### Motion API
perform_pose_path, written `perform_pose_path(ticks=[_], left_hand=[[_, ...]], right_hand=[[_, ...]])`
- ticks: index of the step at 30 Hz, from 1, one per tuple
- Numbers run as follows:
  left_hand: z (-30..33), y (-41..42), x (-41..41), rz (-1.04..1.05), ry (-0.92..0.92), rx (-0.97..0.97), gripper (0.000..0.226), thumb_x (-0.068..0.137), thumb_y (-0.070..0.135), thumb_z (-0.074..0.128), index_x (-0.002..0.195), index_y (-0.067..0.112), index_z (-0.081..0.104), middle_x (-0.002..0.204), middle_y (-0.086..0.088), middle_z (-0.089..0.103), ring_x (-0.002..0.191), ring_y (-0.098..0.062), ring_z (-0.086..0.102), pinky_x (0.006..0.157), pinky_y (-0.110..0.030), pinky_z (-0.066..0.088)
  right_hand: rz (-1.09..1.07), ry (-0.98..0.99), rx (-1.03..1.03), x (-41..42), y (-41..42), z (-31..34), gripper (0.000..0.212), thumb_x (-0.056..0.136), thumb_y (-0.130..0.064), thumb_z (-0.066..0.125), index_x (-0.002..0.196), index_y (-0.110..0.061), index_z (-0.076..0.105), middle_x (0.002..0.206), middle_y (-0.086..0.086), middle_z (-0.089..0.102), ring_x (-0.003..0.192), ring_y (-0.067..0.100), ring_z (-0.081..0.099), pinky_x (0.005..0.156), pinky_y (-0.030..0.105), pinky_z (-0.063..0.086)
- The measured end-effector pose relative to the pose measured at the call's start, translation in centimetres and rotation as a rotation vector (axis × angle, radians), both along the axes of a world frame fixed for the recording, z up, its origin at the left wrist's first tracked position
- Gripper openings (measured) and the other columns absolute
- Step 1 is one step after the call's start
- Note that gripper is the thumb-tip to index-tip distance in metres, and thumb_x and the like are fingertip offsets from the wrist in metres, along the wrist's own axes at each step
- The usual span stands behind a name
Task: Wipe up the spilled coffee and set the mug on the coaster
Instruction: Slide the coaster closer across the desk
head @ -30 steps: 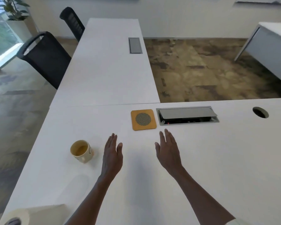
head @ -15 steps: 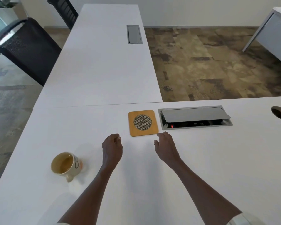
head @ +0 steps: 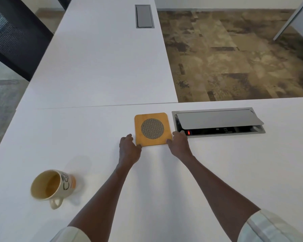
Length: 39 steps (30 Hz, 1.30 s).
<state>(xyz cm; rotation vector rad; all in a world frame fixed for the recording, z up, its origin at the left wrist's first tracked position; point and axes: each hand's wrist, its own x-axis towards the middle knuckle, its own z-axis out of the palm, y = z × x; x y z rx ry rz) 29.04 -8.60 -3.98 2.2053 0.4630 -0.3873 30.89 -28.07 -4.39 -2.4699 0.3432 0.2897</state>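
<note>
Hands: both reach forward to the coaster [head: 152, 129], one at each near corner.
Left hand [head: 129, 149]: fingers curled under, thumb touching the coaster's near-left corner; whether it truly grips the edge cannot be told.
Right hand [head: 179, 143]: fingers curled, thumb against the near-right corner, knuckles just beside the cable box [head: 217, 121]; grip likewise unclear.
Coaster: square, orange-brown wood with a round woven mesh centre; lies flat on the desk [head: 234, 172], just left of the cable box.
Mug [head: 51, 186]: cream, dark lettering, upright on the desk at near left, well apart from the coaster; handle points near; brownish liquid inside.
Change: half a second ago both hands hung short of the coaster, loosely curled; a second ago they were flat and open. They have since advanced to its corners. Mug sits in the same spot.
Surface: white desk, second white desk [head: 101, 58] joined at the far side, with a closed grey hatch [head: 144, 16].
Cable box: lid propped open, small red light inside.
Room: mottled brown carpet [head: 234, 55] far right, black mesh chair [head: 12, 37] far left.
</note>
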Motion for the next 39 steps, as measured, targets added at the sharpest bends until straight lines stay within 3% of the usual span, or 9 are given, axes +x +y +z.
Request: perform_pose_path(ticks=[2,5,9,15,18,24,28,30,39], left_hand=[[-0.1,-0.4,0.2,-0.017,0.019,0.005,0.056,0.091,0.014,0.069,0.141,0.002,0.047,0.139,-0.016,0.051,0.125,-0.03,0.055,0.096,-0.03,0.04],[-0.3,-1.0,0.7,-0.023,0.028,0.015,0.014,0.088,0.004,0.057,0.101,0.008,0.062,0.116,-0.017,0.053,0.112,-0.034,0.055,0.08,-0.029,0.042],[-0.8,-1.3,1.4,0.024,0.014,-0.019,0.018,0.078,0.006,0.037,0.07,0.015,0.051,0.101,-0.027,0.057,0.077,-0.031,0.048,0.055,-0.027,0.039],[0.2,-1.4,0.7,0.162,-0.009,-0.163,0.021,0.076,-0.008,0.041,0.086,-0.01,0.059,0.074,-0.009,0.054,0.068,-0.021,0.041,0.055,-0.027,0.031],[0.8,-1.2,-0.4,0.204,-0.051,-0.205,0.02,0.077,-0.008,0.043,0.076,0.002,0.06,0.073,-0.004,0.052,0.07,-0.02,0.039,0.059,-0.027,0.033],[3.0,-0.8,-4.6,0.31,-0.129,-0.271,0.065,0.089,-0.008,0.043,0.072,0.049,0.069,0.083,0.002,0.063,0.07,-0.016,0.049,0.066,-0.026,0.044],[2.8,0.0,-8.3,0.317,-0.161,-0.234,0.041,0.097,-0.002,0.05,0.123,0.021,0.072,0.11,-0.004,0.073,0.086,-0.012,0.061,0.078,-0.023,0.048],[3.0,0.2,-10.6,0.326,-0.186,-0.223,0.039,0.098,-0.001,0.051,0.127,0.018,0.069,0.118,0.0,0.067,0.1,-0.011,0.062,0.085,-0.015,0.045],[2.4,0.7,-18.6,0.341,-0.149,-0.197,0.047,0.094,-0.011,0.048,0.121,0.02,0.072,0.111,0.001,0.064,0.091,-0.002,0.062,0.065,0.001,0.043]], right_hand=[[0.001,0.006,0.024,0.3,0.0,-0.3,0.032,0.089,-0.016,0.068,0.11,0.004,0.057,0.122,0.025,0.045,0.102,0.034,0.054,0.089,0.038,0.048],[0.008,-0.012,0.026,0.5,0.2,-0.5,0.017,0.087,-0.012,0.069,0.092,-0.004,0.055,0.103,0.012,0.039,0.089,0.026,0.045,0.082,0.035,0.048],[-0.015,-0.019,0.03,0.6,0.2,-1.0,0.013,0.087,-0.005,0.067,0.094,-0.002,0.056,0.116,0.022,0.047,0.103,0.034,0.05,0.079,0.03,0.042],[-0.098,-0.011,0.133,0.5,-0.1,-0.9,0.041,0.081,-0.004,0.074,0.119,0.001,0.058,0.129,0.024,0.047,0.113,0.033,0.056,0.092,0.038,0.051],[-0.124,-0.027,0.188,-0.4,-0.3,-0.5,0.045,0.078,-0.004,0.077,0.119,-0.001,0.058,0.127,0.021,0.053,0.113,0.029,0.056,0.09,0.033,0.05],[-0.149,-0.102,0.25,-4.4,0.0,2.1,0.044,0.076,-0.004,0.078,0.116,-0.005,0.06,0.111,0.011,0.058,0.087,0.013,0.053,0.076,0.019,0.04],[-0.153,-0.121,0.259,-8.6,0.5,3.6,0.043,0.077,-0.005,0.078,0.116,-0.008,0.06,0.107,0.005,0.056,0.09,0.013,0.054,0.067,0.007,0.039],[-0.158,-0.139,0.271,-11.0,0.7,4.0,0.04,0.078,-0.004,0.077,0.114,-0.009,0.06,0.104,0.004,0.055,0.089,0.013,0.054,0.066,0.003,0.04],[-0.176,-0.11,0.308,-20.0,1.3,3.3,0.039,0.077,-0.001,0.076,0.111,-0.009,0.058,0.1,0.004,0.056,0.083,0.002,0.052,0.068,0.003,0.041]])
